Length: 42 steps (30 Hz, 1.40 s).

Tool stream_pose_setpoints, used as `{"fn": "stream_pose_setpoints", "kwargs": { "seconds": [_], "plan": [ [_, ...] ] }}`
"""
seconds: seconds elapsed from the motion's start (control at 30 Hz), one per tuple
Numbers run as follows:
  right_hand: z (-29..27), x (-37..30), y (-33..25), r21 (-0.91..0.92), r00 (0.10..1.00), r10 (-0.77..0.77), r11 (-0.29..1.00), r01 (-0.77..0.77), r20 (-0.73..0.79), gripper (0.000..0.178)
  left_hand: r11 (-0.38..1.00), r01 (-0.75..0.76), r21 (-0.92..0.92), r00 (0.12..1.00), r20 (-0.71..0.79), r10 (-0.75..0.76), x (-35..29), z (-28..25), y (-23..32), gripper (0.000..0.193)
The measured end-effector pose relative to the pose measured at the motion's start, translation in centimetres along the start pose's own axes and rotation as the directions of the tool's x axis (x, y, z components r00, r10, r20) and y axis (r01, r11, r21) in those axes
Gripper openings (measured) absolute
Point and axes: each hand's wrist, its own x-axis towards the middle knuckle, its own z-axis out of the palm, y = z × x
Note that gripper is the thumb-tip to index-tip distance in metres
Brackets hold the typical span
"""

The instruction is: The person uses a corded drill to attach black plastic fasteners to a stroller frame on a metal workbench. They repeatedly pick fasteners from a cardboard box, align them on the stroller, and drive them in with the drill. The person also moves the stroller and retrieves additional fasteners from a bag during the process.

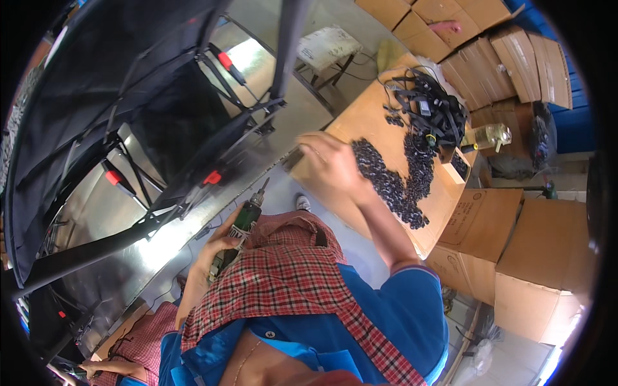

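My left hand [207, 252] is wrapped round a green electric screwdriver [241, 226], its bit tilted up and to the right, close in front of my red checked apron. Farther right, my right hand [331, 161] hangs between the metal workbench [168, 243] and the corner of a wooden table [329, 196]. Its fingers are bent together toward the bench; whatever they pinch is too small to make out. On the bench stands a large folding frame of black tubes and dark fabric [170, 106] with red tabs [212, 177].
Small black parts [386, 177] lie heaped on the wooden table, with tangled black straps [444, 106] behind them. Cardboard boxes [479, 222] are stacked to the right. A stool [328, 48] stands at the back. At lower left sits another person in a checked apron [145, 338].
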Motion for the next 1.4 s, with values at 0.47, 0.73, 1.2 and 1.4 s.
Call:
{"fn": "stream_pose_setpoints", "kwargs": {
  "seconds": [0.47,0.73,1.2,1.4],
  "plan": [
    [-15.9,-18.4,22.8,-0.391,0.802,0.577,0.711,-0.585,-0.151,0.014,0.989,0.149,0.002,0.989,0.024,-0.149,12.5,11.7,-1.8,0.100],
    [-15.1,-17.9,27.0,-0.578,0.923,0.383,0.746,-0.331,-0.035,0.007,0.969,0.245,0.023,0.970,-0.010,-0.245,15.4,17.7,-2.1,0.098],
    [-15.1,-14.4,17.1,0.861,0.745,0.493,-0.015,-0.509,0.449,0.012,0.944,0.157,0.289,0.962,0.170,-0.212,17.5,20.9,-1.8,0.095],
    [-14.9,-14.4,16.5,0.848,0.750,0.451,-0.028,-0.529,0.483,0.012,0.939,0.131,0.318,0.969,0.160,-0.189,17.1,20.6,-2.1,0.096]
  ]
}}
